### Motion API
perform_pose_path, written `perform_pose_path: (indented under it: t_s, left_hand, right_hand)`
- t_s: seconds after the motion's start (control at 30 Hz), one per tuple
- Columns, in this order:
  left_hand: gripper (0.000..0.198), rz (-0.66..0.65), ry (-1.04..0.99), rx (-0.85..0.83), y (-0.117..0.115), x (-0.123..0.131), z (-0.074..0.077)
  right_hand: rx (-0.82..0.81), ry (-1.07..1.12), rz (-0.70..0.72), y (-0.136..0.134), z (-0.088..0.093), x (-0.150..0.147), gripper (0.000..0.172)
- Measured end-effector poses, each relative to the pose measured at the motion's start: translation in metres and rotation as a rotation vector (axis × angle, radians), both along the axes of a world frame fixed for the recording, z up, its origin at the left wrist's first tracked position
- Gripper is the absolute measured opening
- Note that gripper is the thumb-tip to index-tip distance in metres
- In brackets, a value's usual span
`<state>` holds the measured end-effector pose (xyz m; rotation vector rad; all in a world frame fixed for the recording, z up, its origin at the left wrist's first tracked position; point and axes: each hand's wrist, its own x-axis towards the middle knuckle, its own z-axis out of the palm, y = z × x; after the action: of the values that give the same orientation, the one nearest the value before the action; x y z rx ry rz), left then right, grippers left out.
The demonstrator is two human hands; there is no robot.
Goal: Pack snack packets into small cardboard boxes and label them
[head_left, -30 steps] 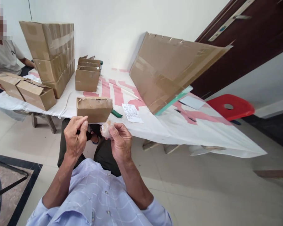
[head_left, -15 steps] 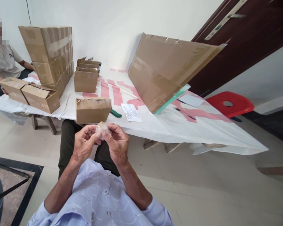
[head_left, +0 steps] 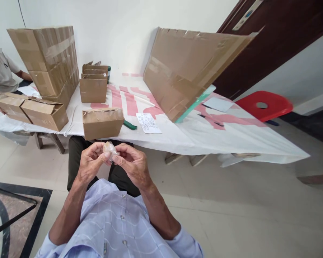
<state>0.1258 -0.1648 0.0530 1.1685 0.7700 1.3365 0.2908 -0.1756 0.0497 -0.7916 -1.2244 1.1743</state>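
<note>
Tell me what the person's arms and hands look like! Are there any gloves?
No gloves: the left hand and the right hand are both bare, and no watch shows. The forearms are bare too. Higher up come light blue sleeves, part of a buttoned shirt with thin white criss-cross lines.
</note>
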Motion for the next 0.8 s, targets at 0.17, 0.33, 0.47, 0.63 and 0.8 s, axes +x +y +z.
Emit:
perform_pose_path:
  t_s: [0.17,0.33,0.47,0.63,0.8]
  left_hand:
    - [0.042,0.082,-0.002,-0.01,0.001,0.0,0.0]
    - [0.041,0.104,0.027,0.001,0.001,0.001,-0.003]
    - [0.04,0.1,0.034,0.02,0.001,0.0,-0.005]
    - [0.04,0.097,0.025,0.004,0.003,-0.003,-0.008]
    - [0.041,0.089,-0.005,-0.016,0.006,-0.002,-0.01]
  right_hand:
    - [0.041,-0.013,-0.079,-0.002,0.001,0.002,0.023]
    - [0.069,-0.062,-0.109,-0.002,0.005,0.003,0.027]
    - [0.076,-0.102,-0.119,-0.002,0.007,0.003,0.027]
    - [0.105,-0.105,-0.178,-0.001,0.01,0.008,0.029]
    - [0.034,-0.079,-0.095,0.002,0.007,0.01,0.03]
